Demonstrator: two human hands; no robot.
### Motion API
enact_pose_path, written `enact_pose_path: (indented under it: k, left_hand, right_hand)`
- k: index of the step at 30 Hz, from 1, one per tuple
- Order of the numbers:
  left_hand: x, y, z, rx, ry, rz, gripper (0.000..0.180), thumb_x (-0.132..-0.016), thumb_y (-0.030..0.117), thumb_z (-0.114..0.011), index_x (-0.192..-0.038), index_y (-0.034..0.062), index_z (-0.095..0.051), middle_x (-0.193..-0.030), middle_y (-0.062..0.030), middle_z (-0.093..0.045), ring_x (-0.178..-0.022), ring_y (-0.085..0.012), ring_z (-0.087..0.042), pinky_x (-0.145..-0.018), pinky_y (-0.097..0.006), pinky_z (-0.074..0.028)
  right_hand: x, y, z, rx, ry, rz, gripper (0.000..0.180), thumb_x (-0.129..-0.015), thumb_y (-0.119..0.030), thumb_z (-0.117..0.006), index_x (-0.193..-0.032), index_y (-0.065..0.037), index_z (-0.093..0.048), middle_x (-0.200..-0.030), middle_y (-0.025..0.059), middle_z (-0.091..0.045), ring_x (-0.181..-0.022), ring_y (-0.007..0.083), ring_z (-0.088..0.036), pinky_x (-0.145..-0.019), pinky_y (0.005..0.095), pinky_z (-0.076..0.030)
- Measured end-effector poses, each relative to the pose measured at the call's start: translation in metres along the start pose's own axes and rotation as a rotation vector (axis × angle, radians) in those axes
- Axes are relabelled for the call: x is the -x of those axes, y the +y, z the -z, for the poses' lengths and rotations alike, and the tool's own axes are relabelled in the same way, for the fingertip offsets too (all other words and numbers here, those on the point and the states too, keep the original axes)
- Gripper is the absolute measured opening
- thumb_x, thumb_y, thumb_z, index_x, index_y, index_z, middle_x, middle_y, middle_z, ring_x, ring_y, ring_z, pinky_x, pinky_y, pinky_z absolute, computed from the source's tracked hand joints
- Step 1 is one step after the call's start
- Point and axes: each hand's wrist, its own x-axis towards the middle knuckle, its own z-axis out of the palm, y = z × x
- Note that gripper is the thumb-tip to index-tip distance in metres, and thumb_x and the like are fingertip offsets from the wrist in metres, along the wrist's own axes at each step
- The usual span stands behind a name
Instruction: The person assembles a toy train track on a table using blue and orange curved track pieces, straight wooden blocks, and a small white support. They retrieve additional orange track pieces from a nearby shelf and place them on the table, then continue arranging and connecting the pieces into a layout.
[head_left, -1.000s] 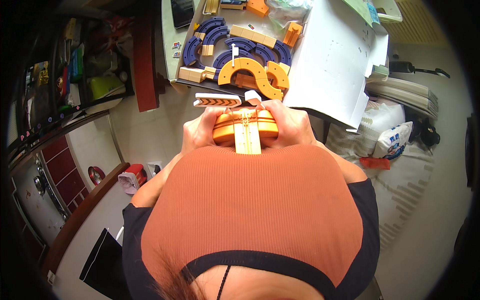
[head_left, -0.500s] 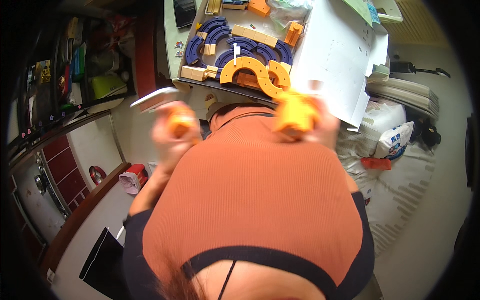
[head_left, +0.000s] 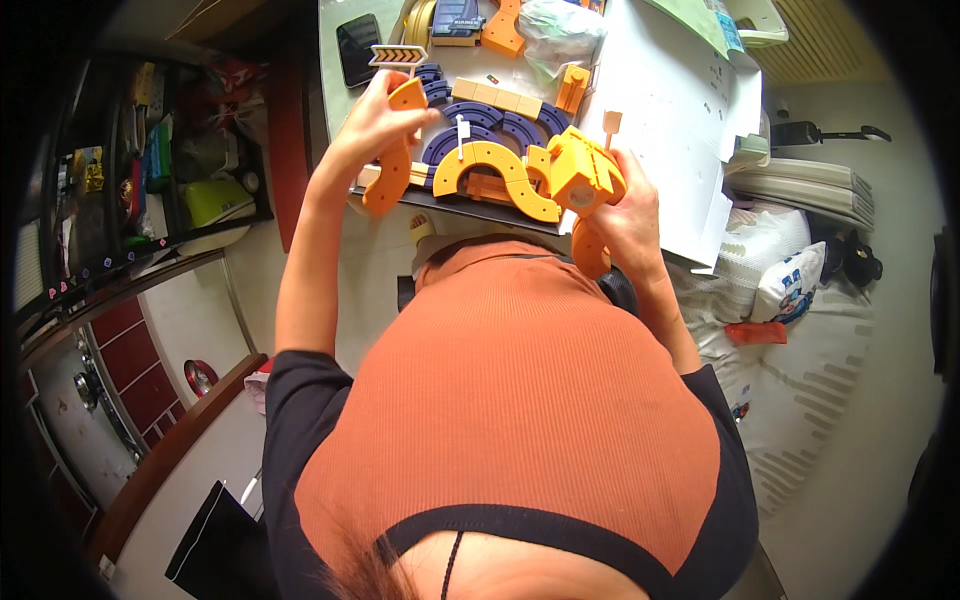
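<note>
My left hand (head_left: 372, 122) grips a long curved orange track piece (head_left: 392, 150), with a small striped arrow sign (head_left: 398, 55) sticking up above the fingers. My right hand (head_left: 630, 205) holds a chunky orange block piece (head_left: 583, 172) with a pale tag on a stick (head_left: 611, 122) above it. Between the hands, on the table edge (head_left: 470, 205), lies an S-shaped orange track (head_left: 500, 170) among dark blue curved tracks (head_left: 480, 120) and wooden blocks (head_left: 495, 95).
A black phone (head_left: 357, 48), a large white sheet (head_left: 680, 110), a clear plastic bag (head_left: 555, 25) and more orange parts (head_left: 503, 25) lie on the table. Shelves with clutter (head_left: 160, 170) stand to the left, bedding with a bag (head_left: 790, 285) to the right.
A second ago both hands held orange pieces together near my chest. They pulled apart and rose to the table: left hand to the track's left end, right hand to its right side.
</note>
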Motion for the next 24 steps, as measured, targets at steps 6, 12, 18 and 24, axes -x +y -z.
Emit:
enact_pose_path:
  k: [6, 12, 18, 24]
  left_hand:
    - [-0.061, -0.035, 0.001, 0.073, 0.049, 0.050, 0.049, -0.084, 0.034, -0.078, -0.113, 0.0018, -0.055, -0.087, -0.0062, -0.062, -0.077, -0.0134, -0.065, -0.073, -0.029, -0.053]
    - [-0.080, -0.067, -0.007, -0.124, -0.046, 0.099, 0.047, -0.084, 0.038, -0.076, -0.106, -0.0002, -0.062, -0.092, -0.0103, -0.066, -0.087, -0.0178, -0.065, -0.080, -0.033, -0.053]
    - [-0.088, -0.072, 0.003, -0.956, -0.098, -0.140, 0.058, -0.084, 0.045, -0.077, -0.106, -0.0075, -0.066, -0.102, -0.0241, -0.071, -0.096, -0.0337, -0.068, -0.090, -0.044, -0.052]
    - [-0.061, -0.078, -0.011, -1.142, 0.052, -0.177, 0.055, -0.085, 0.041, -0.077, -0.111, -0.0060, -0.065, -0.125, -0.0245, -0.060, -0.120, -0.0394, -0.051, -0.104, -0.047, -0.043]
  right_hand:
    - [-0.003, 0.007, 0.002, -0.040, 0.083, -0.024, 0.040, -0.079, -0.013, -0.080, -0.109, 0.000, -0.059, -0.093, 0.0156, -0.072, -0.087, 0.0248, -0.073, -0.077, 0.0344, -0.056]
    - [0.003, 0.012, 0.000, -0.010, 0.085, 0.001, 0.039, -0.081, -0.014, -0.080, -0.110, 0.000, -0.058, -0.094, 0.0146, -0.072, -0.089, 0.0238, -0.074, -0.077, 0.0341, -0.056]
    - [0.004, 0.015, 0.001, -0.051, 0.106, -0.012, 0.041, -0.080, -0.013, -0.081, -0.112, 0.000, -0.058, -0.095, 0.0145, -0.072, -0.090, 0.0226, -0.074, -0.078, 0.0342, -0.057]
    - [-0.003, 0.016, 0.001, -0.056, 0.083, -0.039, 0.042, -0.079, -0.013, -0.081, -0.112, 0.001, -0.058, -0.095, 0.0149, -0.072, -0.091, 0.0234, -0.074, -0.078, 0.0344, -0.057]
